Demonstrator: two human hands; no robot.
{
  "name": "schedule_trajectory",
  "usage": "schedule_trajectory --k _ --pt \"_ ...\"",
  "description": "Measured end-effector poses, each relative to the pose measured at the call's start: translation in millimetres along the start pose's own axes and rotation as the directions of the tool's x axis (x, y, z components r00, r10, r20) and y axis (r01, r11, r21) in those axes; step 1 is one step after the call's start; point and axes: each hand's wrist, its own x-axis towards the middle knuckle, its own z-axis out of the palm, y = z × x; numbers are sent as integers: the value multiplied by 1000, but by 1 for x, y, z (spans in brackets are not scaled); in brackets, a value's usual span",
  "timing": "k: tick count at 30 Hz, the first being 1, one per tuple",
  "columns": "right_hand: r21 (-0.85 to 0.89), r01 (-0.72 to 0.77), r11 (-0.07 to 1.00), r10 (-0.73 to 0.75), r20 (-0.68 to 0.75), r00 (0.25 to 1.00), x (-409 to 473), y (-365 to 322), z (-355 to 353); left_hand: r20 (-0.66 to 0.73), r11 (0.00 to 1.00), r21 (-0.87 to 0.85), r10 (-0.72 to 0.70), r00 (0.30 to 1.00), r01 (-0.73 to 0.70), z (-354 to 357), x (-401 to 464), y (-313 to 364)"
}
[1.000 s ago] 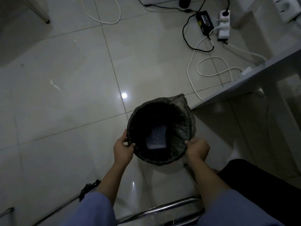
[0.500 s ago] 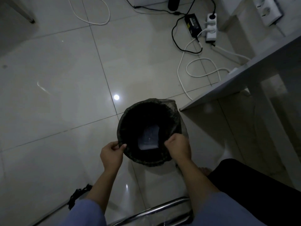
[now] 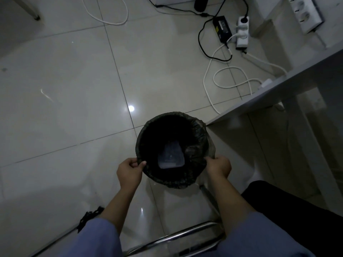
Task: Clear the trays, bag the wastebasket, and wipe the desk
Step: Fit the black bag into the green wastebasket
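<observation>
A round wastebasket [image 3: 172, 180] stands on the tiled floor below me, lined with a black bag [image 3: 196, 130] folded over its rim. A pale clear container [image 3: 170, 157] lies at the bottom inside. My left hand [image 3: 129, 170] pinches the bag's edge at the near left of the rim. On the near right of the rim, my right hand [image 3: 219, 166] grips the bag's edge.
The grey desk edge [image 3: 269, 93] juts in from the right, just beyond the basket. White and black cables [image 3: 220, 78], a power strip [image 3: 242, 32] and an adapter [image 3: 221, 28] lie on the floor behind. A chrome chair frame [image 3: 176, 236] crosses below my arms.
My right hand was over the bag's near edge inside the rim and has moved out to the right side. The left hand stays pinched on the left edge.
</observation>
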Motion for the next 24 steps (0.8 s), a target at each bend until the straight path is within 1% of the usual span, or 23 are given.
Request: schedule_trajectory --k 1,2,3,5,7,8,10,11,12,13,14,15,16,17,18,19,20,21,22,24 --pt "-12 54 998 -55 -63 996 0 -2 0 -2 1000 13 3 1000 -3 0 -1 1" --pt "-3 101 995 -101 -90 991 -1 -6 -1 -4 1000 30 9 1000 -9 -1 -2 2" --pt "27 139 990 -136 -95 986 -4 -10 -3 -4 999 47 15 1000 -15 -1 -3 2" --pt "94 195 976 -191 -49 980 -9 -19 -8 1 997 62 42 999 -42 -2 -1 5" --pt "110 290 951 -298 71 952 -14 -26 -11 -40 990 62 127 991 -125 -3 6 16" --pt "99 353 930 -364 144 920 -16 -28 -12 -70 980 46 198 978 -195 -4 8 27" --pt "89 478 874 -481 293 826 -21 -33 -13 -73 933 -24 357 931 -359 -8 9 62" --pt "83 536 840 -527 362 769 -25 -36 -15 -31 888 -47 455 890 -456 -10 9 82" --pt "77 597 799 -569 422 706 -29 -39 -18 45 829 -53 559 828 -557 -10 8 104" --pt "68 642 763 -593 468 655 -33 -42 -22 161 754 -47 653 741 -655 -10 6 125" --pt "57 684 727 -614 499 611 -36 -45 -26 306 667 -34 715 628 -744 -9 4 144" --pt "36 722 691 -628 524 575 -37 -46 -31 466 564 -10 733 495 -826 -6 2 160" --pt "18 744 668 -629 548 552 -37 -46 -37 623 446 34 691 368 -894 -2 -2 173" --pt "-3 755 656 -620 569 541 -36 -45 -42 756 307 94 597 269 -947 3 -6 182" --pt "-20 765 643 -617 579 533 -36 -44 -48 855 137 154 478 202 -978 8 -10 189" --pt "-32 768 640 -610 586 533 -36 -43 -53 915 -40 200 364 173 -979 15 -12 192" --pt "-36 766 641 -609 583 537 -35 -41 -58 946 -190 226 277 169 -955 21 -13 195" --pt "-30 760 649 -609 577 543 -35 -39 -61 959 -294 240 222 178 -925 26 -12 196" --pt "-15 752 658 -615 566 549 -35 -37 -64 961 -353 251 199 190 -901 31 -9 196" --pt "22 741 671 -633 539 557 -34 -34 -66 955 -425 285 208 214 -859 34 2 199"
